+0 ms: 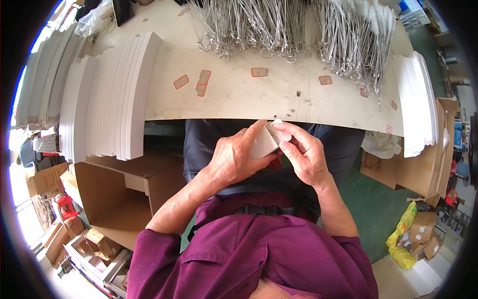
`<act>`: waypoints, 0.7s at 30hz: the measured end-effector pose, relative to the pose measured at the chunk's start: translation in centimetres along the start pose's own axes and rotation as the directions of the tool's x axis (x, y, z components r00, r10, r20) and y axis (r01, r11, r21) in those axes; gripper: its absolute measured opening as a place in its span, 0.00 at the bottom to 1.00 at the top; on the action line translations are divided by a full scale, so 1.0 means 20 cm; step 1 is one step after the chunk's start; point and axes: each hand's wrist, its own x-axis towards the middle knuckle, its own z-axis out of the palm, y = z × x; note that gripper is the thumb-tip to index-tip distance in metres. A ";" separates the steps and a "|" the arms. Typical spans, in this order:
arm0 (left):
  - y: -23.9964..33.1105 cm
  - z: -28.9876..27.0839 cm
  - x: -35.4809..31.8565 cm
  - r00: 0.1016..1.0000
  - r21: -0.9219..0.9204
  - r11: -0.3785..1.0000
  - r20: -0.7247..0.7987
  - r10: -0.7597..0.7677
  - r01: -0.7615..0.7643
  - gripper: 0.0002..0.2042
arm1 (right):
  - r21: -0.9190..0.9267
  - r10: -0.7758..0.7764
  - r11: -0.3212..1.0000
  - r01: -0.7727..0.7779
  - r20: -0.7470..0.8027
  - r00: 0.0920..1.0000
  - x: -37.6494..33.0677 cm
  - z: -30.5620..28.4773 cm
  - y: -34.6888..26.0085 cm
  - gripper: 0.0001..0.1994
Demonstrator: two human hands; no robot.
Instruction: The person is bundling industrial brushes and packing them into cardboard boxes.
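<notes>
Just off the table's near edge, a slim white cardboard box (263, 145) is held over my lap. My left hand (233, 155) is closed around its body, thumb and fingers on opposite sides. At the box's end, my right hand (307, 155) pinches a white flap (283, 135) between thumb and fingers. A greyish strip shows at the opening beside the flap; what it is I cannot make out. Across the table's far side lie bundles of thin wire brushes (249, 25) with ring ends toward me, and another bundle (356, 45) shows whitish bristles.
Long white boxes (114, 94) stand in a row on the table (224, 99) at left, and more white boxes (416, 99) at right. Red-edged worn patches mark the tabletop. An open brown carton (119, 194) sits below left; another carton (413, 172) stands below right, near a yellow bag (401, 236).
</notes>
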 end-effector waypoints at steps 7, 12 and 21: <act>0.03 -0.02 -0.01 0.999 -0.095 0.995 0.007 -0.039 0.040 0.40 | 0.225 0.160 0.960 -0.164 0.034 0.987 -0.05 0.02 -0.07 0.20; 0.04 -0.03 0.02 1.000 -0.200 0.980 0.009 -0.006 0.008 0.34 | 0.280 0.137 0.955 -0.101 -0.113 0.984 -0.05 0.08 -0.05 0.20; 0.02 0.00 0.00 1.000 -0.235 0.972 0.026 0.010 -0.004 0.31 | 0.208 0.169 0.966 -0.155 -0.049 0.984 -0.07 0.06 -0.03 0.13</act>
